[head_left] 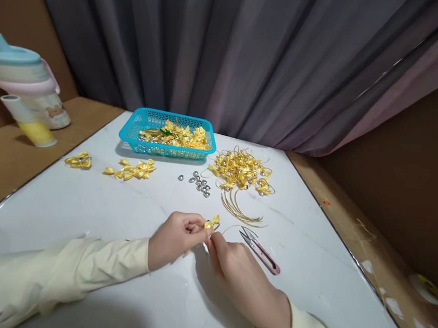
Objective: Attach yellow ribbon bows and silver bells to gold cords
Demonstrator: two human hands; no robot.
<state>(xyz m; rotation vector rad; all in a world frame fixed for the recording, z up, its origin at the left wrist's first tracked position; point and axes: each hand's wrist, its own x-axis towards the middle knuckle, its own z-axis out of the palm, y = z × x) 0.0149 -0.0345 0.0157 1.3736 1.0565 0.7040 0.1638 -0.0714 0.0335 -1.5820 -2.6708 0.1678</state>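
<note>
A small yellow ribbon bow [215, 219] is pinched between the thumb and fingers of my left hand [180, 235]. My right hand [237, 265] is closed in a pinch against the bow's lower right side; its fingertips hide what they grip. A thin cord [240, 227] curves out on the table just beyond my right knuckles. To the right lie pink-handled thread snips [262, 253], blades toward the back left. Several gold cords [237, 210] lie in a curved bundle behind my hands. Small shiny silver beads [200, 184] are scattered behind my left hand.
At the back, a blue plastic basket [128, 132] holds yellow bows and silver pieces. A heap of bows with cords [240, 169] sits right of it; loose bows [132, 169] and a small bow cluster [79, 160] lie left. A tumbler [21, 73] and a yellow-white cylinder [31, 123] stand far left.
</note>
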